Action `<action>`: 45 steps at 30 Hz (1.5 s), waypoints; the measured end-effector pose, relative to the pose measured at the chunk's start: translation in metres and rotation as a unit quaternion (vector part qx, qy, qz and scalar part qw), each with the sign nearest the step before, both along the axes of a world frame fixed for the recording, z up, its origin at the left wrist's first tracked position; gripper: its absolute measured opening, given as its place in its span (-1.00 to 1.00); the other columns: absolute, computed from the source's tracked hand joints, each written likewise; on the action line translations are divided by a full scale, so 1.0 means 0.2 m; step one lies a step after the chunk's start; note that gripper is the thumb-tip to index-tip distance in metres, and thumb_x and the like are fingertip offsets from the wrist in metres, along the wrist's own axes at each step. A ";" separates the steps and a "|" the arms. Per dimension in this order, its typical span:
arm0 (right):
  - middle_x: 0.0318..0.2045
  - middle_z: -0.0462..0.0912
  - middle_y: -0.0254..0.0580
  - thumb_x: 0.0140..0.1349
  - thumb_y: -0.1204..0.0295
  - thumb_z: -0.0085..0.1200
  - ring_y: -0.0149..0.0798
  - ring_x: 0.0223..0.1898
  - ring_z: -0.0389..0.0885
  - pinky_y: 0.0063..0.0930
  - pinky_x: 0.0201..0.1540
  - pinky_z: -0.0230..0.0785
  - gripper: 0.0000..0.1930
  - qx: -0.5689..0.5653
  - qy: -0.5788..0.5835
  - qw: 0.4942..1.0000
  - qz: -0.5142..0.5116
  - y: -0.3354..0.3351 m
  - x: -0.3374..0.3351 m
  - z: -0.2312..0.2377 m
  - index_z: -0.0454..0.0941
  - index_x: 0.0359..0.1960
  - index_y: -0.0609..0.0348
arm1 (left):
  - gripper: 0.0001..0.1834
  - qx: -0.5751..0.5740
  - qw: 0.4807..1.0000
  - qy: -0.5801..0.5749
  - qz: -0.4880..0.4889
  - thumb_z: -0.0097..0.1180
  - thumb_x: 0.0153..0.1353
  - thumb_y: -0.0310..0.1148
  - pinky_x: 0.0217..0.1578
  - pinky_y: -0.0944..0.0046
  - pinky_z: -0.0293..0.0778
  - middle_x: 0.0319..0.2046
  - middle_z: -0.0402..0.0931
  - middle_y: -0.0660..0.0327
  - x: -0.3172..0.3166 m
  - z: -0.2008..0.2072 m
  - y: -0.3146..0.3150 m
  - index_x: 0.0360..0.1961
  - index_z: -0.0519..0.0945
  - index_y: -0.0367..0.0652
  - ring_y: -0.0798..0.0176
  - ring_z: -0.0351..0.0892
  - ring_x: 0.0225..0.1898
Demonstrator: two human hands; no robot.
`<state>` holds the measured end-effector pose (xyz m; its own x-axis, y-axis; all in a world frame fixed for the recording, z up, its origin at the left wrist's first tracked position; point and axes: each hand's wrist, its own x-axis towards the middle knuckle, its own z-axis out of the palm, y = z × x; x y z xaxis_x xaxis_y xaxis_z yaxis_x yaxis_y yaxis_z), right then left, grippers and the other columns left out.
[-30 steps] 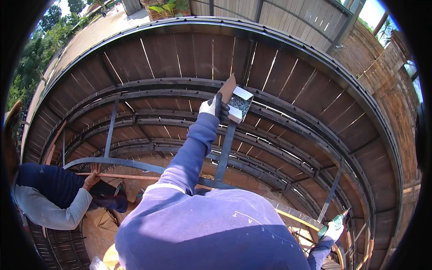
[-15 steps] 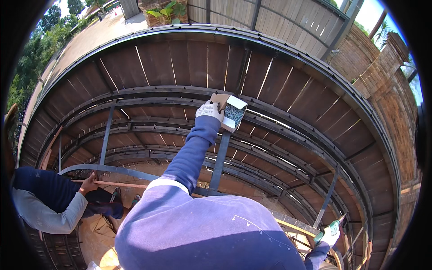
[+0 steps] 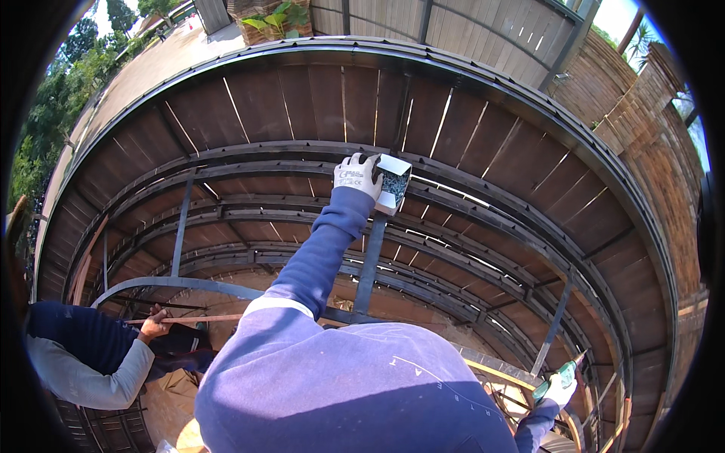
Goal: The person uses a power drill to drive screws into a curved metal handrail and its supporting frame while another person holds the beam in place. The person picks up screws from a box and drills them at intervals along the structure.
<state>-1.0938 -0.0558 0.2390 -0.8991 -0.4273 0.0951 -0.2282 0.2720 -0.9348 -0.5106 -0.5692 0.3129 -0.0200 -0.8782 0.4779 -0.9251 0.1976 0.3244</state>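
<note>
My left hand (image 3: pixel 357 174), in a white glove, reaches far forward and grips the left side of an open cardboard box (image 3: pixel 394 164) with white flaps. Inside the box lie many small bluish-grey screws (image 3: pixel 393 183). It rests at a dark metal rail, near the top of an upright steel post (image 3: pixel 369 264). At the lower right, my gloved right hand (image 3: pixel 560 391) is wrapped round a green power drill (image 3: pixel 565 374). The drill's bit points up and to the right, towards the curved frame. My fingers' undersides are hidden in both hands.
Curved dark metal rails (image 3: pixel 483 195) and brown boards (image 3: pixel 313 106) rise in tiers ahead. At the left, another person (image 3: pixel 94 355) holds a long thin reddish bar (image 3: pixel 200 319). A curved grey steel bar (image 3: pixel 162 281) runs close to that person. A woven brown wall (image 3: pixel 657 174) stands at the right.
My left hand has slid slightly over the box's left side, covering its brown flap. The right hand and drill have shifted slightly up and right. The other person's hand has moved a little lower.
</note>
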 end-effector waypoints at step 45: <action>-0.22 0.70 -0.11 0.26 0.18 0.02 -0.16 -0.16 0.69 -0.31 0.08 0.52 -0.31 0.314 0.333 0.886 0.069 -0.17 0.18 0.24 0.28 0.34 0.41 | -0.65 0.109 0.989 -0.031 -0.098 0.11 0.23 -0.03 0.28 -0.08 0.24 -0.18 0.71 0.05 -0.11 0.17 0.15 -0.08 0.69 0.05 0.05 0.67 -0.04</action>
